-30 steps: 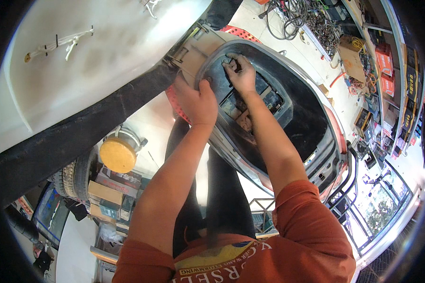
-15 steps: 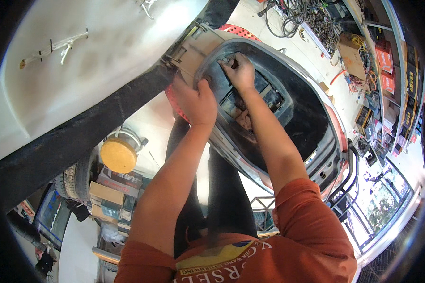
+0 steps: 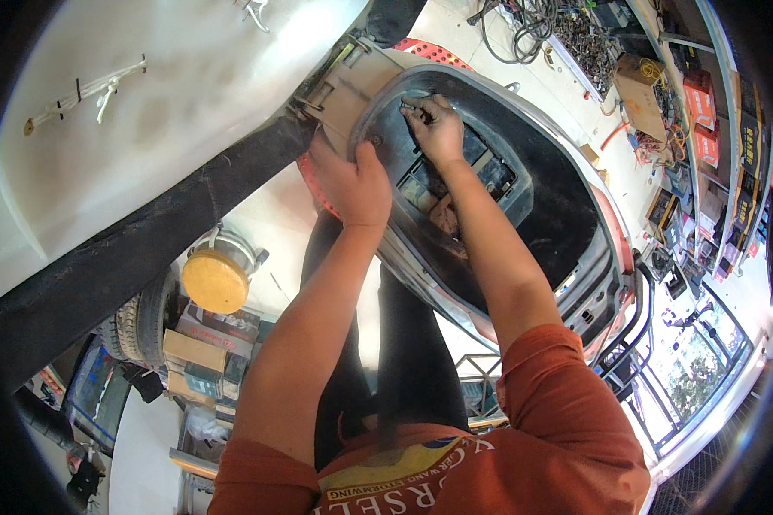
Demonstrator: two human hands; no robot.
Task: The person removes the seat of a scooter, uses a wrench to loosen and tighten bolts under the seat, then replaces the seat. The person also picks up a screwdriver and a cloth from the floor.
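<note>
Below me is a scooter's dark under-seat storage bucket, with a rectangular opening in its floor. My right hand reaches into its far end, fingers bent and pinched together near the wall. Whatever is at those fingertips is too small and dark to name. My left hand lies at the bucket's left rim, by the tan hinge area. Its thumb stands apart from the fingers, whose tips are partly lost against the black edge of a raised panel. It holds nothing that I can see.
A big white panel with a black edge, likely the raised seat, fills the upper left. A round yellow-topped stool, tire and boxes stand left. Cables and shelves lie right.
My right hand's fingers have curled in slightly, at nearly the same spot. The left hand stays almost in place, and the whole view has shifted a little.
</note>
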